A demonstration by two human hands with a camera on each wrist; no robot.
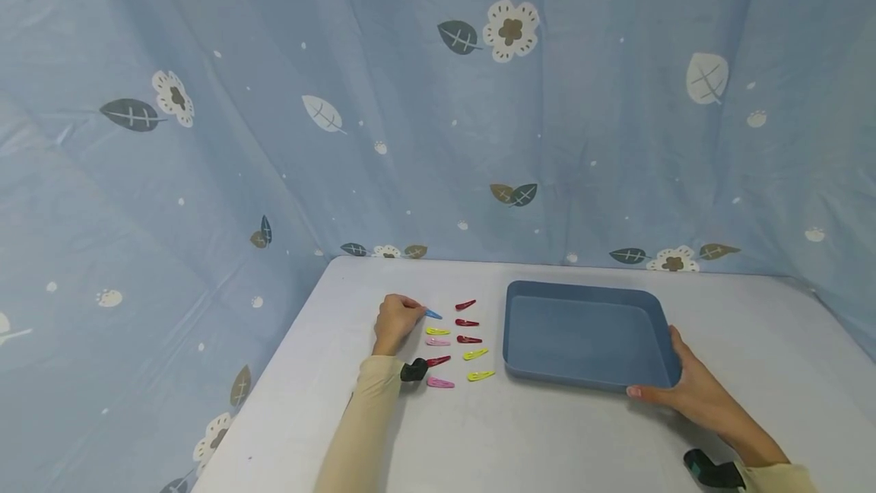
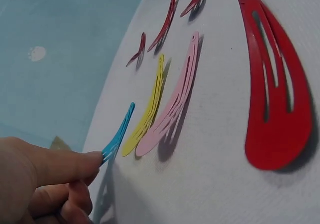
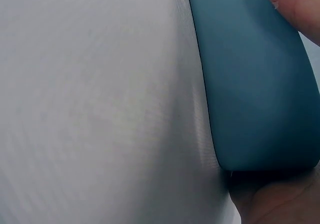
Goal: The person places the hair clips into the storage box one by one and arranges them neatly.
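Observation:
Between thumb and forefinger my left hand [image 1: 397, 322] pinches one end of a blue snap hair clip [image 2: 118, 135], at the far left of a group of hair clips. Close beside it in the left wrist view lie a yellow clip [image 2: 150, 112] and a pink clip [image 2: 172, 102]; a red clip [image 2: 280, 119] is nearer that camera. My right hand [image 1: 705, 394] grips the near right corner of a blue-grey rectangular tray [image 1: 582, 383], thumb along the front wall and fingers at the right side. The tray's inside shows no clips.
Two loose columns of clips lie left of the tray, among them a dark red clip [image 1: 465, 304], a yellow clip [image 1: 481, 376] and a pink clip [image 1: 440, 383]. The white table [image 1: 534, 440] meets a blue patterned curtain [image 1: 424, 135] behind and at left.

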